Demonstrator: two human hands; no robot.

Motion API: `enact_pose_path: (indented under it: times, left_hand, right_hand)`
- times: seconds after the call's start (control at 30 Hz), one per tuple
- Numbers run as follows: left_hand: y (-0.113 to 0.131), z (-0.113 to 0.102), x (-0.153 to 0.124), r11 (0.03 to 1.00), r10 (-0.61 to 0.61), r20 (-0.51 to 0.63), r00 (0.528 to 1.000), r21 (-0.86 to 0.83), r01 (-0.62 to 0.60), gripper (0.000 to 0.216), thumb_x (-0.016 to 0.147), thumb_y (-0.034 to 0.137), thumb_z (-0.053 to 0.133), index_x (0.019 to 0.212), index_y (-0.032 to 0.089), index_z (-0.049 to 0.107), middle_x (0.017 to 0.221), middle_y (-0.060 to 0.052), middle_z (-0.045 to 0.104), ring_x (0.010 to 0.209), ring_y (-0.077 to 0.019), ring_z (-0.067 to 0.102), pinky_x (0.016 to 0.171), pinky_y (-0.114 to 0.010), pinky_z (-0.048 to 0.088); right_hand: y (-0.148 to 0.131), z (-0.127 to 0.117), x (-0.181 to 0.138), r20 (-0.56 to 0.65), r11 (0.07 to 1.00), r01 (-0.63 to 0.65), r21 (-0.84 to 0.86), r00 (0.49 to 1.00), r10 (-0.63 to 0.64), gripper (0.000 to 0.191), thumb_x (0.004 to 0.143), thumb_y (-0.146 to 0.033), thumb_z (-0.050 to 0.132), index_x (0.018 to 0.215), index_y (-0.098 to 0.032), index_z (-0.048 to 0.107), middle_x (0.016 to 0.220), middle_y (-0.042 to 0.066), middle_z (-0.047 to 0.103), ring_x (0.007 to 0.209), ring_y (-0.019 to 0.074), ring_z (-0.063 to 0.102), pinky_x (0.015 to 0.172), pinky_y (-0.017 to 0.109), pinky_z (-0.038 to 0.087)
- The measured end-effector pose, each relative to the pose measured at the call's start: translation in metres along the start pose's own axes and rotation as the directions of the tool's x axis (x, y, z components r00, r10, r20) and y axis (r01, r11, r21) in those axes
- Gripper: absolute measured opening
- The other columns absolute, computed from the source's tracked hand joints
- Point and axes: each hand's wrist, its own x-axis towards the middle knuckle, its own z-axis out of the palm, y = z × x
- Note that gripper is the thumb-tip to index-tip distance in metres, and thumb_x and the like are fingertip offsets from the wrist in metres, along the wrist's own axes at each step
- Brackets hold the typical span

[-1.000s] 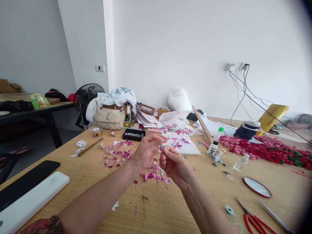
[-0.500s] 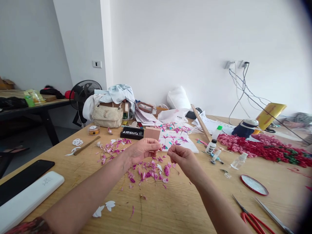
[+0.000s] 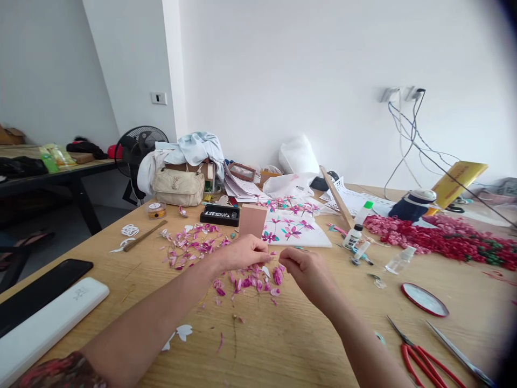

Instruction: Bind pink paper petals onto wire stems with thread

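My left hand (image 3: 248, 251) is closed in a pinch above the table, close to the fingertips of my right hand (image 3: 301, 264), which is pinched as well. A very fine pale strand seems to span the small gap between them; whether it is thread or wire I cannot tell. Beneath both hands lie scattered pink and purple petals (image 3: 253, 281). Just behind my left hand stands a pinkish-tan block (image 3: 252, 220). A white sheet (image 3: 317, 237) bearing finished-looking purple flowers (image 3: 291, 231) lies beyond my right hand.
Red-handled scissors (image 3: 420, 355), a red-rimmed round dish (image 3: 424, 299) and small bottles (image 3: 353, 236) are on the right. A bundle of red and pink flowers (image 3: 440, 234) lies behind them. At left are a white power bank (image 3: 52, 331), a black phone (image 3: 46, 285) and a spool (image 3: 156, 210).
Both hands sit slightly lower relative to the block, still pinched and near each other. The camera view has shifted a little.
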Motion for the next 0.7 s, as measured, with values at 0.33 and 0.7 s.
enact_pose_path:
  times: [0.33, 0.7]
  left_hand:
    - [-0.003, 0.002, 0.000, 0.920, -0.083, 0.050, 0.995, -0.380, 0.096, 0.030, 0.064, 0.040, 0.065, 0.059, 0.012, 0.056, 0.054, 0.000, 0.055, 0.047, -0.0071, 0.047, 0.045, -0.019, 0.029]
    - [0.003, 0.004, 0.000, 0.745, -0.071, -0.089, 0.994, -0.667, -0.007, 0.026, 0.063, 0.031, 0.071, 0.057, 0.009, 0.059, 0.058, -0.001, 0.058, 0.049, -0.0045, 0.048, 0.049, -0.017, 0.033]
  right_hand:
    - [0.017, -0.002, 0.000, 0.056, 0.825, -0.180, 0.536, 0.983, 0.177, 0.017, 0.069, -0.030, 0.054, 0.057, -0.018, 0.054, 0.052, -0.004, 0.047, 0.051, 0.0102, 0.041, 0.050, 0.023, 0.032]
    - [0.037, -0.008, 0.000, -0.061, 0.478, -0.171, 0.861, 0.900, 0.431, 0.024, 0.061, -0.038, 0.070, 0.059, -0.017, 0.058, 0.051, -0.003, 0.052, 0.048, 0.0077, 0.041, 0.048, 0.022, 0.029]
